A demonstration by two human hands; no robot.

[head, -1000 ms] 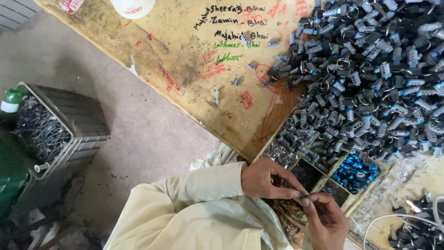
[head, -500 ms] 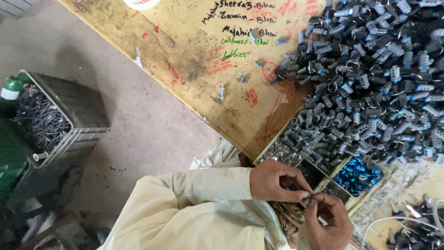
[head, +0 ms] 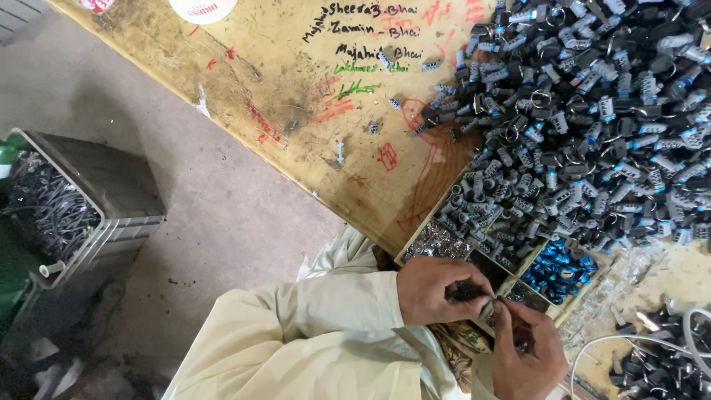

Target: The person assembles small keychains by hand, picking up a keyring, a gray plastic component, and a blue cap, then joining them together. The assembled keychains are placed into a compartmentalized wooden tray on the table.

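While both hands work at the table edge, the scuffed yellow-brown wooden tabletop (head: 296, 118) spreads above the grip, and the heap of small grey and black plastic-and-metal parts (head: 592, 126) lies up and to the right. Left hand (head: 437, 290) pinches a small dark part (head: 468, 292); right hand (head: 527, 350) closes fingertips against it. Risk: pinched between fingertips only, it may slip into the divided tray (head: 511, 281) just beyond.

Grey parts (head: 585, 148), blue pieces (head: 561, 268), scribbled yellow-brown table (head: 281, 96), cream sleeve (head: 326, 311)
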